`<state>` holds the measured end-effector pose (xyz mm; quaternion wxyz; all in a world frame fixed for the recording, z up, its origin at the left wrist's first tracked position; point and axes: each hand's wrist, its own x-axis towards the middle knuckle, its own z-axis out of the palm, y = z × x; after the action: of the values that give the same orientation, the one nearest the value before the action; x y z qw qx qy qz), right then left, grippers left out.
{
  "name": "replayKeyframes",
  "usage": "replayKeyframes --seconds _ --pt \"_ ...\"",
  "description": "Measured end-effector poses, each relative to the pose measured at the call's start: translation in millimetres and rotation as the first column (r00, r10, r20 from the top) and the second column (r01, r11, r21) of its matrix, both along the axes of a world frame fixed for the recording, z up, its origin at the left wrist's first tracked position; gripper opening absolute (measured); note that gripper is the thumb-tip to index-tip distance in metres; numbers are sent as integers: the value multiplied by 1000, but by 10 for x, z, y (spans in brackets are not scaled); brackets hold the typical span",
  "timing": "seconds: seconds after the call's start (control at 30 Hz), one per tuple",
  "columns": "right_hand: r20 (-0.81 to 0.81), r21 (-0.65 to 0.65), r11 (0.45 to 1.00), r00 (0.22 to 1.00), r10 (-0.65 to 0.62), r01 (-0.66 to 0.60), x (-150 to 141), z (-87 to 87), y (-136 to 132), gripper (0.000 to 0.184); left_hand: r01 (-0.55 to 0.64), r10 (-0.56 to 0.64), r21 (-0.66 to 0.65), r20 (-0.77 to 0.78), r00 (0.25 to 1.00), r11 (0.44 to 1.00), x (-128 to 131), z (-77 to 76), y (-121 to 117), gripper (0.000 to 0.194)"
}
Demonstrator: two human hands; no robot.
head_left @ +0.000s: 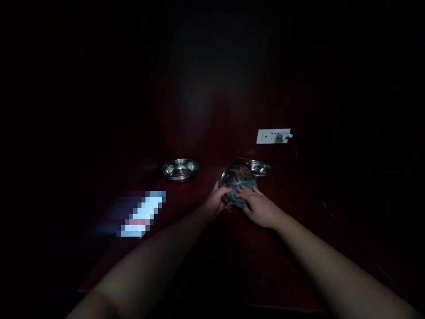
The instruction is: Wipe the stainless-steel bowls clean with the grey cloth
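Observation:
Tilted up above the dark red table is a shiny metal bowl (236, 173), its inside facing me. My left hand (215, 201) grips the bowl by its left rim, thumb at the inner side and fingers behind. A grey-green cloth (241, 195) lies over the lower right part of the bowl. My right hand (259, 206) presses this cloth against the metal with its fingers; a loose edge of the cloth hangs below. The underside of the bowl is hidden.
Metal bowls (180, 170), seemingly stacked, stand at the left back. Another metal dish (259, 168) sits behind the held bowl. A bright pixelated screen (142, 215) lies left on the table (206, 252). A white wall socket (272, 136) holds a plug with a dark cord. The surroundings are very dark.

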<state>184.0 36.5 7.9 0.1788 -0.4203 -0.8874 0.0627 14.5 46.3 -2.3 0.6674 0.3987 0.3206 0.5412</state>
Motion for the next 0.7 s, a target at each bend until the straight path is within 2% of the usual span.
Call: replayKeyframes --seconds 0.13,0.27,0.37,0.5,0.6,0.7 --pt "-142 -36 995 986 85 -91 -53 33 -56 43 12 -12 -4 -65 998 1000 -6 19 -48 59" --pt "-312 -26 975 929 200 -219 -88 151 -134 32 23 -23 4 -83 996 1000 -11 10 -72 56" --pt "-400 -43 962 887 229 -268 -100 188 -177 36 51 -55 -50 -88 995 997 0 22 -79 54" --pt "-441 -91 952 869 224 -292 -103 114 -171 44 163 -172 -139 -53 984 977 -1 53 -74 57" --pt "-454 -99 947 861 229 -304 -102 80 -160 45 209 -215 -142 -27 976 968 -18 52 -58 58" --pt "-464 -108 944 855 229 -312 -111 116 -173 38 228 -231 -131 -7 973 965 -23 36 -46 56"
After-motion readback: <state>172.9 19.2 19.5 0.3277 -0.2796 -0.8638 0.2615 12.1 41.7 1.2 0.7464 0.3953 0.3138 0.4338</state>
